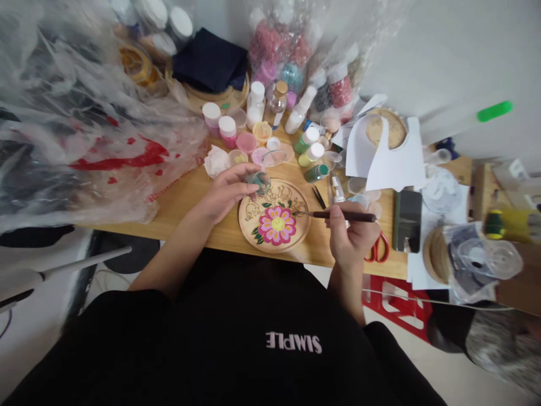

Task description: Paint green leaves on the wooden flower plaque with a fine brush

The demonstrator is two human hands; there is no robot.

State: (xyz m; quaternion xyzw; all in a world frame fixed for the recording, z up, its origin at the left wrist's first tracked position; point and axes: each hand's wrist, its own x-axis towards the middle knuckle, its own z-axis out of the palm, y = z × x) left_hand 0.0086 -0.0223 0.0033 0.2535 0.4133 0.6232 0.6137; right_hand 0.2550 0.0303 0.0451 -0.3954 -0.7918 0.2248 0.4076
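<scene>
A round wooden plaque (246, 223) lies at the table's front edge, bearing a pink and yellow flower (277, 225), green leaves and gold outlines. My left hand (230, 192) is closed around a small clear cup (261, 182) with something green in it, tilted over the plaque's upper left. In my right hand (349, 231) is a dark-handled tool (344, 215) with a thin metal tip, held like a pen. Its tip is at the leaves right of the flower; whether it touches I cannot tell. Black tweezers (318, 197) lie between the plaque and a white tube (337, 189).
Small bottles (316, 172) and open cups of coloured material (246, 142) crowd the table behind the plaque. Red scissors (381, 248) and a phone (407, 220) lie to the right, near cut white paper (361, 152). Plastic bags (139, 163) spread over the left side.
</scene>
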